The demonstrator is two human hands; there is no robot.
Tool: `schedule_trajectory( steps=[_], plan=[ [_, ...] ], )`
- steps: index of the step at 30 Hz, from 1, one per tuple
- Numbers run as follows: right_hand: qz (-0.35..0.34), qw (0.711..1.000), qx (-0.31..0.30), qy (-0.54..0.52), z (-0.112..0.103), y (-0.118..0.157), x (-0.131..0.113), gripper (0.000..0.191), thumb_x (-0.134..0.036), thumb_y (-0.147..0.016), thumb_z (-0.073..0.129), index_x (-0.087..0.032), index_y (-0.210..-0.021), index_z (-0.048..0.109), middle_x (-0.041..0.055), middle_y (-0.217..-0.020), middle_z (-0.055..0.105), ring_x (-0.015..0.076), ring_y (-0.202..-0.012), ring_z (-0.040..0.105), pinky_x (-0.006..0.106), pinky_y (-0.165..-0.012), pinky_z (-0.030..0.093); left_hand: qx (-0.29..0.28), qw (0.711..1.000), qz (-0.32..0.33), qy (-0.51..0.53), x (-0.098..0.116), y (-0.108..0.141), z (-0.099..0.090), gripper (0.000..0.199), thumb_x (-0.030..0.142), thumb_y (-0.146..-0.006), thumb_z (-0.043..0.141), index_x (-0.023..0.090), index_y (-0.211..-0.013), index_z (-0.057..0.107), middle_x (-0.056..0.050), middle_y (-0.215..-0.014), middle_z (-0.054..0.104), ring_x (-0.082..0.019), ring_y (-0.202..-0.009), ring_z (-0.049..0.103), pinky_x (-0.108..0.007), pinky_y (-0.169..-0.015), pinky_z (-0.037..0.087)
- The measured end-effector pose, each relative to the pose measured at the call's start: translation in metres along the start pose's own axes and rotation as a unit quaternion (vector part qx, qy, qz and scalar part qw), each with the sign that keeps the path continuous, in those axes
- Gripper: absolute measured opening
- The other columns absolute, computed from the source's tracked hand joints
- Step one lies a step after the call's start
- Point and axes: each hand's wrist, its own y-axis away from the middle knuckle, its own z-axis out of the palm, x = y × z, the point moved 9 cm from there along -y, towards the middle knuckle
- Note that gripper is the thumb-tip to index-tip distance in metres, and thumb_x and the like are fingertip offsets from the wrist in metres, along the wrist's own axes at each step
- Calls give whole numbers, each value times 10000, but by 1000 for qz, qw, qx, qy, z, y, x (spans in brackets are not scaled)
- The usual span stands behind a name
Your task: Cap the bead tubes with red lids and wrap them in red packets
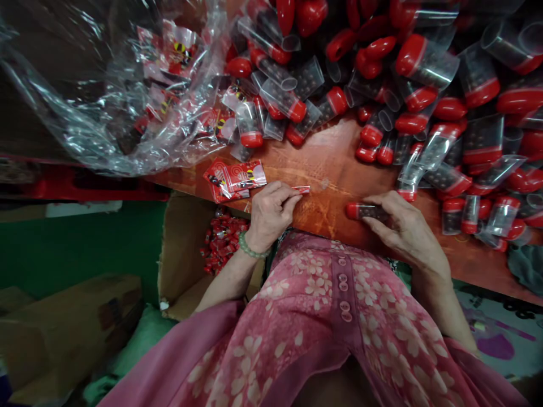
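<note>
My left hand point(274, 212) pinches a small red printed label point(301, 190) between thumb and fingertips, just over the orange tabletop point(322, 164). In my right hand point(401, 226) is a clear plastic tube point(367, 211) with a red cap and small dark balls inside. It lies on its side, cap toward the left hand. Beside the left hand rests a small stack of red labels point(244, 176) with a bee picture. Many more red-capped tubes point(481, 141) are heaped at the right and back of the table.
A crumpled clear plastic bag point(178, 130) with printed labels covers the back left. Below the table's left edge, an open cardboard box point(180, 254) holds many small red-wrapped pieces point(223, 240). A dark cloth point(526, 265) lies at the right edge.
</note>
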Motion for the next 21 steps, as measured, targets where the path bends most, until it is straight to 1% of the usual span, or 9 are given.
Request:
schedule_trajectory(
  steps=[2,5,8,11,13,15,18,21],
  plan=[
    [2,1000,-9,5,-1,3,1,185,-245,-938,677,-218,-1122,679,62,-972,705,230,-895,695,384,-809,564,-8,997,-30,69,-2,0,1,103,187,-846,768,166,-749,740,4,-710,697,-105,-646,628,-226,-619,482],
    [28,998,18,-55,-4,8,8,187,-273,-925,710,-225,-1103,683,42,-949,720,207,-845,687,357,-776,565,-2,989,-54,136,0,-1,0,146,174,-790,826,163,-689,721,14,-682,700,-92,-621,628,-216,-607,478],
    [59,983,71,-159,-5,12,13,243,-337,-895,761,-251,-1106,678,16,-948,733,186,-803,695,334,-742,586,-4,986,-37,161,11,-3,-2,164,231,-792,858,167,-702,737,7,-688,724,-91,-624,643,-217,-606,488],
    [67,960,131,-238,-7,13,6,270,-401,-867,796,-291,-1084,678,13,-970,730,186,-799,709,333,-714,615,-7,987,6,161,29,-4,-5,176,291,-801,867,171,-738,754,-9,-715,746,-95,-631,656,-220,-598,495],
    [54,952,164,-253,-10,10,-4,266,-407,-854,812,-304,-1063,684,13,-975,724,189,-818,716,339,-726,629,-7,986,35,163,40,-5,-7,168,283,-800,869,169,-758,753,-12,-732,754,-92,-638,665,-216,-602,504],
    [35,952,179,-247,-9,6,-15,254,-385,-852,819,-303,-1054,689,9,-966,722,188,-829,718,339,-741,632,-10,984,54,167,48,-5,-8,164,269,-798,870,167,-767,746,-8,-742,757,-87,-645,671,-206,-605,509],
    [-4,959,168,-230,-4,-1,-29,237,-329,-881,796,-306,-1092,691,1,-983,736,181,-851,720,341,-776,622,-15,981,73,177,56,-5,-8,172,282,-809,860,167,-779,737,1,-745,751,-82,-656,676,-196,-608,514],
    [-53,968,147,-197,-2,-4,-38,253,-237,-903,772,-311,-1131,690,-10,-995,753,171,-869,724,333,-808,603,-17,978,91,185,61,-4,-10,148,272,-835,840,169,-808,737,4,-755,745,-79,-666,674,-192,-614,514]
  ],
)
